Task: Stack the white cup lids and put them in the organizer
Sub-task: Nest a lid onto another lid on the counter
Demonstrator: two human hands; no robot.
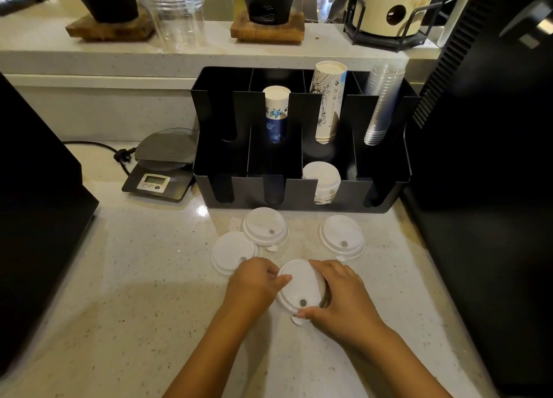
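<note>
Low in the centre, both hands cup a short stack of white lids: left hand and right hand curled around its rim. Best square the edges before lifting toward the black organizer.

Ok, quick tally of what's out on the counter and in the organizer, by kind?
White lids or lid piles loose on the counter: 3
Lid stack held in both hands: 1
Lid stacks in the organizer: 1
Paper cup stacks: 2
Clear cup stacks: 1
Scales: 1
Total: 9
</note>
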